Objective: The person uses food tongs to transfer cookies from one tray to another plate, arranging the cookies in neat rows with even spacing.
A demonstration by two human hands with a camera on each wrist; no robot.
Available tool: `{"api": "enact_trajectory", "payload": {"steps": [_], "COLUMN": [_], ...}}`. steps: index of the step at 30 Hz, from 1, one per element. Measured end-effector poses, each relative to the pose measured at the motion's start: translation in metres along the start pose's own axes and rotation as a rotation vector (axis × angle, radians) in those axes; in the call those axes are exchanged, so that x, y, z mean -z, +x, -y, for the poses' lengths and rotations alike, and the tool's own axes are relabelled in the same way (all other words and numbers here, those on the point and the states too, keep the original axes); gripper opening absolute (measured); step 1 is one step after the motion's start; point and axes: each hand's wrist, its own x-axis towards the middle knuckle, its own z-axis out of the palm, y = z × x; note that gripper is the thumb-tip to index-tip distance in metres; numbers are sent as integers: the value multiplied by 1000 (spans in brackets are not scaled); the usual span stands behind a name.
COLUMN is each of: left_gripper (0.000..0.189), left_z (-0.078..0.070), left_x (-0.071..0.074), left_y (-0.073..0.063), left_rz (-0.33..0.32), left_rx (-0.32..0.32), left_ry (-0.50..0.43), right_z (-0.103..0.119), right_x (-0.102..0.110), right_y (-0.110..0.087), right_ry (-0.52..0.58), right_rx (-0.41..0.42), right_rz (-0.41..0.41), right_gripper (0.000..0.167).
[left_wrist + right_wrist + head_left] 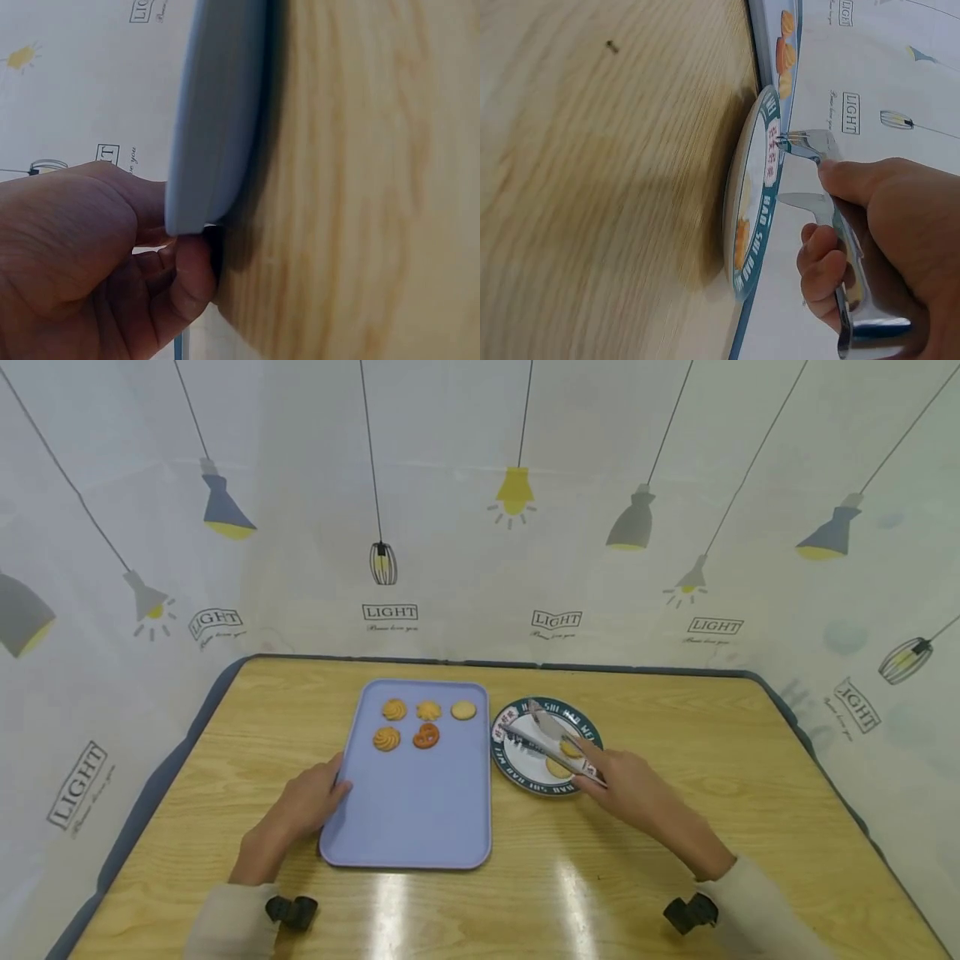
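Note:
My left hand (303, 797) grips the left rim of a lilac tray (420, 814); the left wrist view has the fingertips under the rim and part of the grip hidden behind it. Several cookies lie in the far part of the tray, including a swirled cookie (387, 739), a round pale cookie (463, 710) and a pretzel-shaped one (426, 736). My right hand (628, 783) holds metal food tongs (855, 277) over a round plate (519, 777) with a green lettered border. The tongs' tips are apart, with nothing between them. Round cookies (558, 768) on the plate show partly behind the tongs.
The wooden table (675, 727) has a dark blue edging (600, 667) along its back and sides. A pale curtain (450, 468) printed with hanging lamps stands around it. The plate sits close against the tray's right side.

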Motion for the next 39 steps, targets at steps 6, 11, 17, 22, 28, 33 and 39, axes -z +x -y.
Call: {"api": "enact_trajectory", "payload": {"steps": [6, 11, 17, 22, 28, 33, 39], "left_gripper": [59, 59, 59, 59, 59, 59, 59], "left_z": [-2, -4, -3, -4, -5, -5, -3], "left_x": [1, 3, 2, 3, 4, 3, 2], "left_y": [-2, -3, -2, -2, -3, -4, -3], "left_rz": [8, 1, 10, 6, 5, 8, 5], "left_rx": [-5, -19, -10, -10, -5, 3, -3], "left_ry": [-9, 0, -2, 5, -1, -16, -20], "right_z": [-15, -21, -22, -22, -22, -22, -23], "right_x": [4, 7, 6, 6, 5, 1, -3], "right_y": [-27, -38, -43, -42, -40, -40, -40], "right_ry": [7, 12, -13, -22, -25, -38, -25], "right_rx": [-18, -3, 14, 34, 47, 51, 49], "right_rz": [14, 23, 30, 12, 1, -13, -29], "right_gripper": [58, 54, 53, 52, 45, 47, 42]}}
